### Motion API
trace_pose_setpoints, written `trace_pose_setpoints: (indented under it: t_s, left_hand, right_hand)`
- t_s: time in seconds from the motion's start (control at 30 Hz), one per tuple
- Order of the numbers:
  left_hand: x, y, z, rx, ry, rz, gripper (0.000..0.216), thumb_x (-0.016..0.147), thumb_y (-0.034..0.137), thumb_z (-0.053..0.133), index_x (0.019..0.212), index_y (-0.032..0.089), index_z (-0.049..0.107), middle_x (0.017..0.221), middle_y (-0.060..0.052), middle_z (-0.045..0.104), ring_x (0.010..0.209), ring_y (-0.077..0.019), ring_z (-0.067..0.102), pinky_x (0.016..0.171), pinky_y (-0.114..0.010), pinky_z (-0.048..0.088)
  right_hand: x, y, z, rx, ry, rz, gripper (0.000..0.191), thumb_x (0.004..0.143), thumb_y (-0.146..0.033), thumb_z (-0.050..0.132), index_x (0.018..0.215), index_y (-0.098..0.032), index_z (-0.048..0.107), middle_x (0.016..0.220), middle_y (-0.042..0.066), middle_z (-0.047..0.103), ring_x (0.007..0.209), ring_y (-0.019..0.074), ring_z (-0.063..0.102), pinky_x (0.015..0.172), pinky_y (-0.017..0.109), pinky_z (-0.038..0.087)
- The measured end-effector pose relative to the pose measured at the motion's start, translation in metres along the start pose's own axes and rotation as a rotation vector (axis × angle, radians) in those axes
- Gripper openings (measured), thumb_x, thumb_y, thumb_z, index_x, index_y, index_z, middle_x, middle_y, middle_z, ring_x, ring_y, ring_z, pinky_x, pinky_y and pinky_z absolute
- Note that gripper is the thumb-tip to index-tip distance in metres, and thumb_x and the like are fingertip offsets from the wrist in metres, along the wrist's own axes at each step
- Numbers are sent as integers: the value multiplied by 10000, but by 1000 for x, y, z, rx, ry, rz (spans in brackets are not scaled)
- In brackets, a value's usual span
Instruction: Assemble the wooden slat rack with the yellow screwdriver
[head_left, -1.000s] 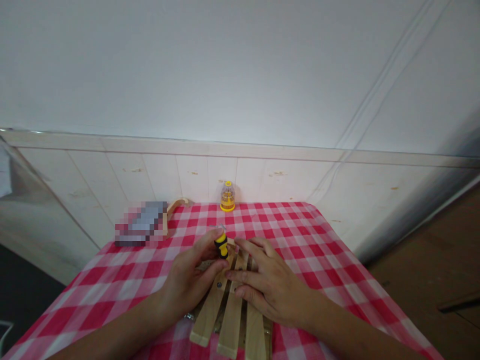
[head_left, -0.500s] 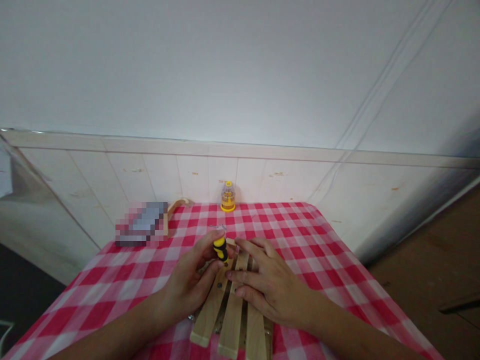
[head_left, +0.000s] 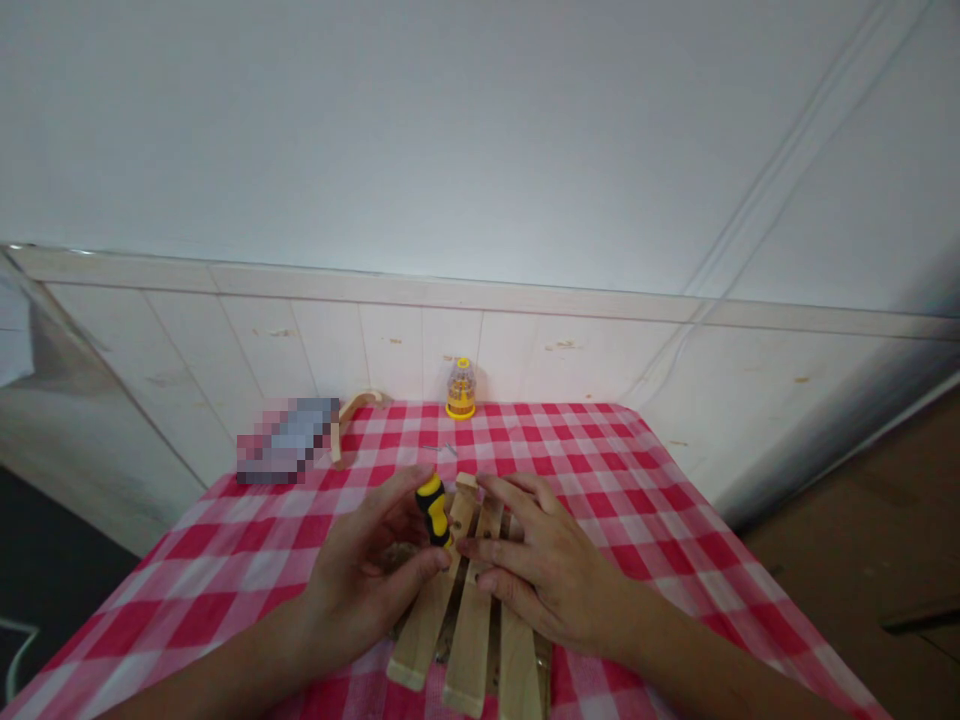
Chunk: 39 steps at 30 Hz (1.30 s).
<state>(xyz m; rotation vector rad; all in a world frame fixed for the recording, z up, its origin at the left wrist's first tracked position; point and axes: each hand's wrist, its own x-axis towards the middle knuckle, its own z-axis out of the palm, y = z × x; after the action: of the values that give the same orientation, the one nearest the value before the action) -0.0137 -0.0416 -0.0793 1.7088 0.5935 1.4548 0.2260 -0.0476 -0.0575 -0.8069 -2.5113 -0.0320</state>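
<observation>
My left hand [head_left: 367, 560] is closed around a short yellow-and-black screwdriver [head_left: 433, 508], its lower end pointing down at the left wooden slat [head_left: 424, 630]. The thumb and fingers hide the spot where the tip meets the wood. A dark screw head [head_left: 457, 524] shows on that slat, just above the tip. My right hand [head_left: 547, 570] lies with fingers spread across the middle slat [head_left: 469, 655] and the right slat [head_left: 519, 660]. Crosspieces under the slats are partly covered.
Loose screws [head_left: 448, 448] lie on the checked tablecloth [head_left: 600, 455] beyond the slats. By the wall stands a yellow-based bit case [head_left: 460, 390]. At the back left are a curved wooden piece [head_left: 341, 430] and a blurred-out flat object [head_left: 289, 440].
My left hand has shifted the screwdriver down along the left slat, baring the upper screw head. The right hand keeps its place on the slats. The view has tilted slightly.
</observation>
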Motion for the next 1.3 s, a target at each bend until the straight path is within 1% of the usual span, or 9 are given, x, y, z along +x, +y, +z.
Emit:
trace_pose_setpoints:
  t_s: [0.17, 0.4, 0.5, 0.63, 0.87, 1.0, 1.07, 1.17, 1.3]
  left_hand:
    - [-1, -6, -1, 61, 20, 45, 685, 838, 54, 773, 1390, 413, 584, 1082, 11, 793, 917, -154, 793, 757, -191, 651]
    - [-8, -19, -9, 204, 70, 72, 683, 763, 129, 876, 1349, 367, 616, 1082, -1, 787, 872, -158, 788, 741, -187, 646]
    - [-9, -20, -11, 191, 29, 84, 666, 810, 125, 834, 1376, 381, 594, 1130, 1, 776, 911, -156, 783, 774, -204, 650]
    - [-9, -17, -12, 172, -43, 77, 663, 871, 107, 759, 1434, 386, 550, 1179, -24, 766, 1008, -191, 769, 848, -271, 652]
    - [-10, -14, -14, 186, -103, 33, 651, 918, 110, 688, 1471, 405, 514, 1223, -49, 745, 1039, -211, 757, 849, -286, 650]
    - [-9, -10, -15, 183, -136, 8, 632, 937, 126, 663, 1487, 393, 500, 1141, -58, 762, 1008, -224, 769, 814, -290, 659]
    - [-9, -9, -16, 188, -153, -2, 628, 949, 130, 646, 1494, 400, 487, 1147, -61, 762, 1015, -227, 771, 818, -297, 661]
    - [-9, -9, -17, 204, -154, 2, 635, 952, 131, 641, 1496, 415, 480, 1194, -63, 758, 1017, -227, 774, 836, -312, 662]
    - [-9, -10, -12, 171, -106, 7, 669, 943, 126, 661, 1501, 438, 464, 1175, -45, 770, 989, -214, 783, 797, -288, 667]
  right_hand:
    - [0, 0, -2, -9, -3, 8, 321, 1068, -348, 488, 1252, -239, 728, 1492, 176, 528, 1379, 331, 452, 1084, 561, 443]
    - [0, -1, -1, -10, 13, -3, 335, 1076, -362, 463, 1221, -228, 734, 1475, 177, 536, 1381, 323, 444, 1090, 566, 437]
    - [0, 0, -1, -13, 19, 2, 327, 1073, -356, 470, 1212, -227, 737, 1474, 176, 536, 1385, 327, 440, 1093, 569, 435]
    - [-1, 0, 0, -16, 3, 3, 316, 1068, -361, 489, 1200, -231, 744, 1462, 170, 552, 1370, 331, 460, 1098, 576, 429]
    - [0, -1, -1, -30, -18, 27, 315, 1061, -370, 504, 1246, -260, 734, 1488, 155, 535, 1357, 336, 468, 1087, 569, 443]
    - [-1, -1, -1, -32, -16, 20, 325, 1063, -362, 496, 1273, -264, 723, 1479, 163, 535, 1365, 340, 454, 1087, 574, 441]
    - [-1, 0, 0, -29, -15, 20, 322, 1061, -354, 497, 1275, -267, 722, 1475, 162, 535, 1364, 340, 455, 1088, 578, 438]
    - [-1, 0, 0, -22, -5, 15, 319, 1062, -351, 494, 1261, -266, 727, 1484, 162, 524, 1358, 342, 463, 1091, 589, 431]
    - [-1, 1, 0, -21, -7, 8, 327, 1063, -342, 495, 1296, -259, 709, 1491, 169, 519, 1375, 345, 452, 1086, 587, 439]
